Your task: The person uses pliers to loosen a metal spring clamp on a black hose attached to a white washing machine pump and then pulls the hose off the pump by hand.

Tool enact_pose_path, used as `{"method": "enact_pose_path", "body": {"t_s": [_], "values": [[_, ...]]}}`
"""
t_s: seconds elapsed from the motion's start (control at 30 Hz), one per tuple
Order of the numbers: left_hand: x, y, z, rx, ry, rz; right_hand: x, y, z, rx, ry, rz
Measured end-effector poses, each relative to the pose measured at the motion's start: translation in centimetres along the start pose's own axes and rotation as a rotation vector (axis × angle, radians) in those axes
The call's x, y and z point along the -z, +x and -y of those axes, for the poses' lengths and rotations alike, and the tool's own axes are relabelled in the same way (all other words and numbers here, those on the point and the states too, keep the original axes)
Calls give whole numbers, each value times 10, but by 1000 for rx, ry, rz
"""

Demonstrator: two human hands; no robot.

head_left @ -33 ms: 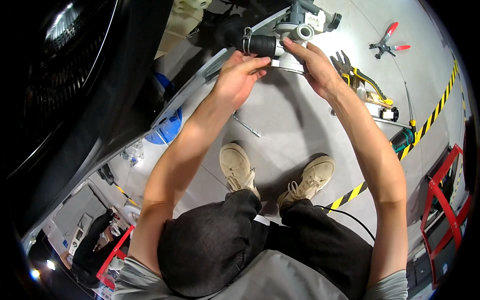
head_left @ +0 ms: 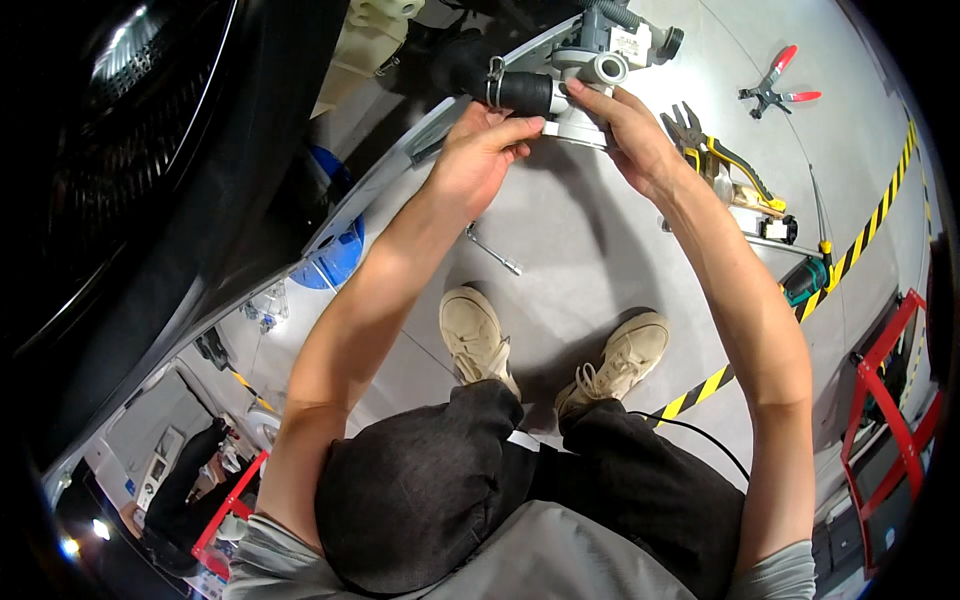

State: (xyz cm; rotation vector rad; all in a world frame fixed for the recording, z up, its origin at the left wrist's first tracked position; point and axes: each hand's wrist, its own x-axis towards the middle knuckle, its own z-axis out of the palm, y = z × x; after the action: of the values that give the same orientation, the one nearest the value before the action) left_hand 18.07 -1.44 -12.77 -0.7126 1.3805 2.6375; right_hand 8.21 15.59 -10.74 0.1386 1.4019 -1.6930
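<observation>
A white plastic pump housing [head_left: 578,127] with a round port and grey motor body [head_left: 598,35] is at the top middle, joined on its left to a black rubber hose [head_left: 525,92] with a metal clamp [head_left: 494,82]. My left hand [head_left: 475,160] is closed at the housing's lower left edge, thumb against it, just below the hose. My right hand [head_left: 640,140] grips the housing's right side, its thumb reaching up beside the hose end. Some fingertips are hidden behind the parts.
A black appliance [head_left: 150,170] fills the left. Red-handled pliers [head_left: 775,85], yellow-black pliers [head_left: 740,160], a green-handled tool [head_left: 805,280] and a socket wrench [head_left: 495,250] lie on the floor [head_left: 540,230]. Hazard tape [head_left: 865,250], red frames [head_left: 880,390] and a blue round object [head_left: 335,255] surround my feet.
</observation>
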Motion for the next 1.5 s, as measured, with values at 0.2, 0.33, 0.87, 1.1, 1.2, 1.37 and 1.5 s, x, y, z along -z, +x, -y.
{"method": "enact_pose_path", "body": {"t_s": [0.2,0.33,0.87,1.1,1.2,1.37,1.5], "values": [[-25,-14,16,-193,217,-256,1,7,-9,6,-5,11],[-40,-33,17,-309,432,-438,4,6,-5,6,-51,-13],[-7,-4,31,259,-289,-11,52,-31,-24,340,-1060,-264],[-11,-2,30,270,-228,25,145,-71,-44,337,-1940,-642],[-10,-1,29,270,-213,26,141,-65,-48,278,-1968,-659],[-4,-1,30,276,-196,-2,142,-54,-48,284,-1803,-557],[-8,-3,29,269,-204,0,138,-51,-54,406,-1838,-581]]}}
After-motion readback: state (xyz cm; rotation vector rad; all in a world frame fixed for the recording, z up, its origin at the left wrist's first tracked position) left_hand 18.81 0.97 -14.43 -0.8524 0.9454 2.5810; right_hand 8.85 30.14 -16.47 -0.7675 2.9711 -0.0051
